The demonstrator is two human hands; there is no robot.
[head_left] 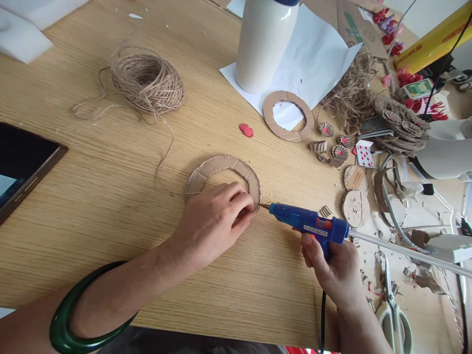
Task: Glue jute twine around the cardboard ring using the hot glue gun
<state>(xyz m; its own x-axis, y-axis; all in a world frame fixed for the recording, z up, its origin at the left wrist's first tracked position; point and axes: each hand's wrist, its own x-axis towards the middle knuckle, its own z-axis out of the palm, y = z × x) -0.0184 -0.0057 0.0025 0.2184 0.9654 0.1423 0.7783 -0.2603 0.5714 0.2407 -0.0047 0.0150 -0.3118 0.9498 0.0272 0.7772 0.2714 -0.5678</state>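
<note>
A cardboard ring (pixel 228 163) lies on the table in front of me, with a thin twine-like line along its outer rim. My left hand (pixel 216 219) rests over its near side, fingers bent and pinched together at the right edge; the fingertips partly cover the ring. In my right hand (pixel 332 265) is a blue hot glue gun (pixel 300 219), gripped by its handle. Its nozzle points left and meets or nearly meets the ring's right rim, beside my left fingertips. A long clear glue stick (pixel 401 251) sticks out of the gun's back.
A ball of jute twine (pixel 147 81) sits back left, above a phone (pixel 27 167). Behind are a white bottle (pixel 266 46), paper (pixel 324 39) and a second cardboard ring (pixel 271 113). Red discs (pixel 246 130) lie mid-table. Scissors (pixel 393 309) and cardboard scraps crowd the right.
</note>
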